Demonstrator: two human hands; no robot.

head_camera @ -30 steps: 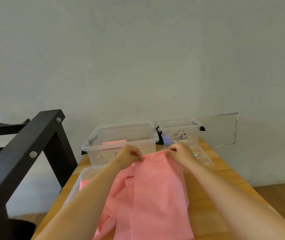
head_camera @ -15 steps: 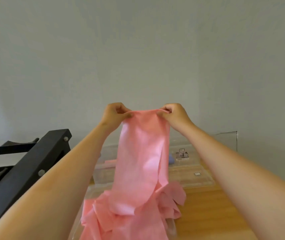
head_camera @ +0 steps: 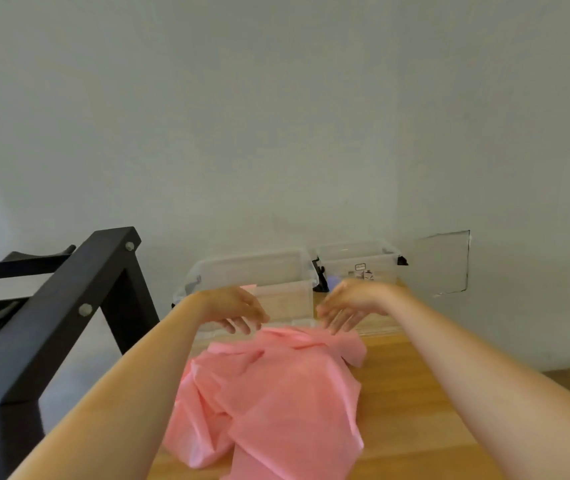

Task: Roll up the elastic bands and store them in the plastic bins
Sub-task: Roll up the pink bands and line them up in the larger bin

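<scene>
Flatten before rolling
Your left hand (head_camera: 231, 308) and right hand (head_camera: 349, 303) grip nothing, fingers spread; smooth the pink elastic band (head_camera: 276, 386) flat first.

Head-worn camera looks forward, slightly down, close over the table (head_camera: 415, 410).

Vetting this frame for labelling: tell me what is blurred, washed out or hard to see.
Head view: the left hand and right hand are smeared by motion blur; the pink band is sharper; the clear bins fade into the pale wall; light is soft, without glare.
</scene>
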